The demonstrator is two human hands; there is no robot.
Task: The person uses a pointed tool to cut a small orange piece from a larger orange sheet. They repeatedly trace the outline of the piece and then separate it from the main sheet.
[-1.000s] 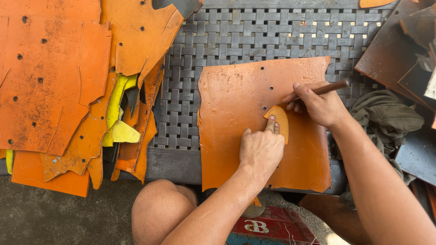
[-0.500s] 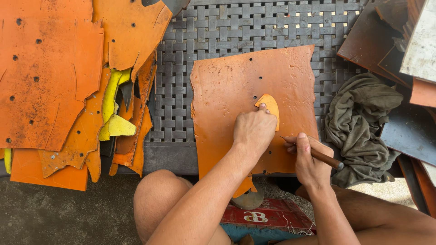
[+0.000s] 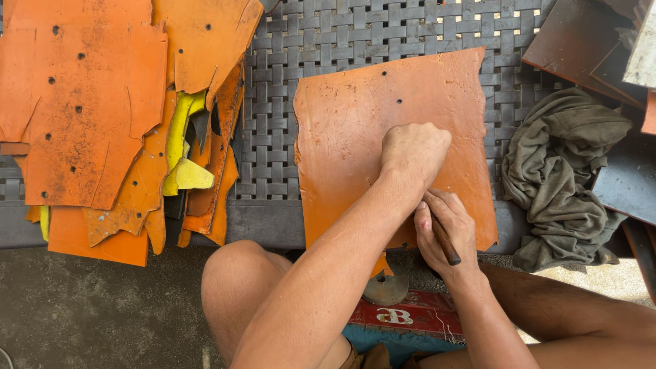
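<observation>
The left hand [image 3: 415, 152] presses down in a fist, fingers curled shut, on the orange sheet [image 3: 355, 123], probably to pin it flat on the woven mat [image 3: 273, 137]. The right hand [image 3: 445, 232] closes around a brown-handled tool [image 3: 445, 243]; its tip is hidden. The sheet looks leathery, ragged-edged and hole-punched.

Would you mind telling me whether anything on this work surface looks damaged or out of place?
The orange sheet under the left hand has ragged edges and small punched holes. The orange pile at left is torn and jumbled, and a crumpled cloth lies at right.
</observation>
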